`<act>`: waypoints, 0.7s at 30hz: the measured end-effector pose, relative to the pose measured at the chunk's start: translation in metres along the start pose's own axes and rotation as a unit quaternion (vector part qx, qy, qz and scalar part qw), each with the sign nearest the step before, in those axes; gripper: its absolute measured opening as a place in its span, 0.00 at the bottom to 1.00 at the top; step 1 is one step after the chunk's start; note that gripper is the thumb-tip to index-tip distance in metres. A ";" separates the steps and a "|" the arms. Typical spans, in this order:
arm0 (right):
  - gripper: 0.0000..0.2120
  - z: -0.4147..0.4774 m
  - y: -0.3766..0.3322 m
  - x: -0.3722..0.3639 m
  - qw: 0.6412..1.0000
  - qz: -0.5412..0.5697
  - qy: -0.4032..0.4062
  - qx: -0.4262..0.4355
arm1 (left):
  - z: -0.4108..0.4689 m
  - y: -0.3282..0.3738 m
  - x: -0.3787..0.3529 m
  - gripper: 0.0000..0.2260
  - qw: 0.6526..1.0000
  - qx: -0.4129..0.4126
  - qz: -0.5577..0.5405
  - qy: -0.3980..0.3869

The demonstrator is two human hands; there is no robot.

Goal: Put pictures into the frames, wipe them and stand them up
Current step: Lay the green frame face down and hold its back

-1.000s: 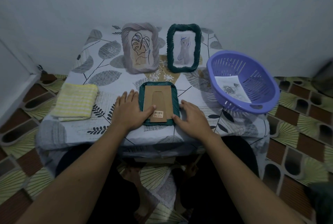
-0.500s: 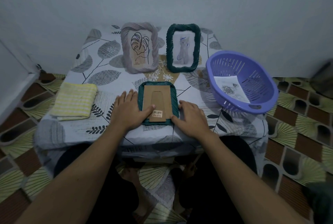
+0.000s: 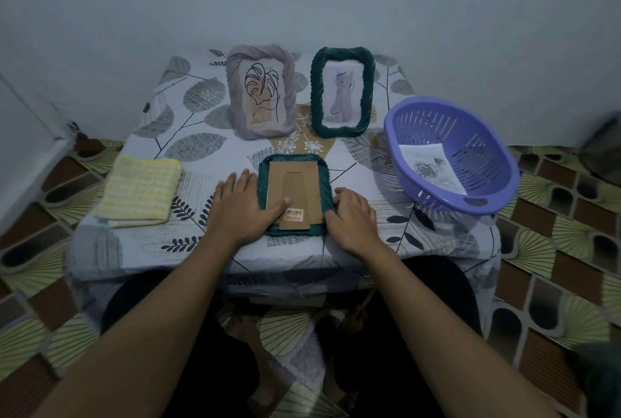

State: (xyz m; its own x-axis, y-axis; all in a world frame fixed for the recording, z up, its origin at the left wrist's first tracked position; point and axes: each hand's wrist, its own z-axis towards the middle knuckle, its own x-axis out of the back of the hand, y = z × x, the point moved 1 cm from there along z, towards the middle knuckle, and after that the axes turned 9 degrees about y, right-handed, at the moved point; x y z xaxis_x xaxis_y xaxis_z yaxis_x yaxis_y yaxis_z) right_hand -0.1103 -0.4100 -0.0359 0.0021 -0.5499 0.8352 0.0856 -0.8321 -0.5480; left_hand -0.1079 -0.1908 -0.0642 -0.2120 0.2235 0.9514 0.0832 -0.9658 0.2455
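On the worktop (image 3: 201,135), directly before you, head view: the face-down frame (image 3: 295,182) lies flat. Its brown backing board and folded stand are uppermost, with a barcode sticker near the lower edge and a twisted dark-green rim all round.

Your left hand (image 3: 240,206) lies flat on the frame's left side, fingers straight, thumb pressing the backing. Your right hand (image 3: 353,216) has its fingers curled onto the frame's right rim at the lower corner, gripping it.

Beyond this frame stand a grey frame (image 3: 261,91) with a leaf drawing and a green frame (image 3: 342,91) with a cat picture, both upright. To its right, a purple basket (image 3: 470,135) holds one loose picture (image 3: 428,167). To its left lies a folded yellow cloth (image 3: 139,192).

Judgement: the frame looks light and stiff, the backing thin and bendable, and any front pane probably fragile. When you turn it, take hold by the two long rims, not by the stand.
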 end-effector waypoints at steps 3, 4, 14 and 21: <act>0.13 0.001 0.000 0.000 1.000 -0.001 -0.002 -0.003 | 0.000 0.000 0.000 0.51 1.000 0.003 -0.006 0.005; 0.14 0.001 0.000 0.001 1.000 -0.003 -0.002 -0.002 | 0.000 0.000 0.000 0.50 1.000 0.003 -0.008 0.007; 0.21 0.004 -0.009 0.006 0.998 0.061 0.009 -0.025 | -0.006 0.000 0.005 0.35 0.994 -0.017 -0.069 0.080; 0.18 0.007 -0.015 0.004 0.996 0.066 0.017 -0.052 | -0.008 0.001 0.007 0.35 0.994 -0.014 -0.071 0.087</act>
State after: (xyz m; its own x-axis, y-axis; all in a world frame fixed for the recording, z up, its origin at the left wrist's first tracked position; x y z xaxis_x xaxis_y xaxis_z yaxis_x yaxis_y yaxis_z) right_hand -0.1041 -0.3995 -0.0238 -0.0282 -0.6551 0.7550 -0.0165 -0.7549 -0.6556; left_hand -0.1170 -0.1913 -0.0587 -0.3857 0.3344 0.8599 0.0131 -0.9299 0.3675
